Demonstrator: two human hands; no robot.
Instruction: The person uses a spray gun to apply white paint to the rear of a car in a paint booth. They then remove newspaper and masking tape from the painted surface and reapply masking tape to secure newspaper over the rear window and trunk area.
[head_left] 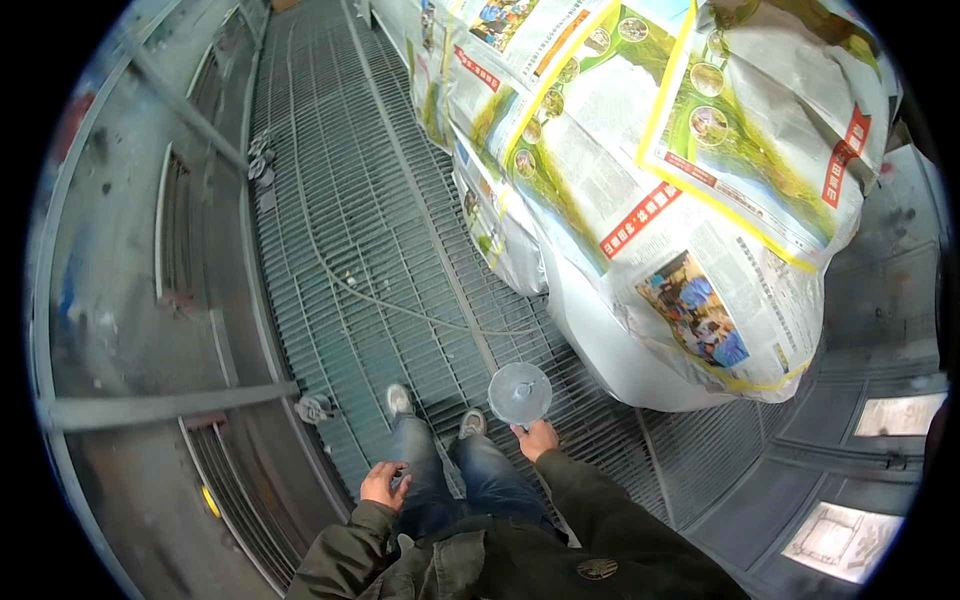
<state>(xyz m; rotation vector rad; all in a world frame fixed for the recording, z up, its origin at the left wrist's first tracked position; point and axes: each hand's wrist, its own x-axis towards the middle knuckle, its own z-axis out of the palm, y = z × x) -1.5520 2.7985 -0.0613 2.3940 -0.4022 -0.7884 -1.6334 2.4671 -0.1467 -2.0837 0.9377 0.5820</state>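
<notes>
My right hand (538,438) is closed below a round translucent cup (520,392), seen from above with a small knob at its middle; it looks like the cup of a spray gun. The gun's body and handle are hidden under the cup and my fingers. To the left, my left hand (384,486) hangs in front of my legs, loosely curled with thumb and fingers apart, and appears to hold nothing. Ahead and to the right bulges a large object wrapped in printed plastic sheets (590,170), with a smooth white surface (610,345) exposed along its lower edge.
Under my shoes lies a metal grating floor (340,210), with a thin hose (400,313) snaking across it. Crumpled scraps (315,408) lie by the left wall. That grey wall (120,330) has slatted vents (235,500). Grey panels with bright windows (845,540) stand at the right.
</notes>
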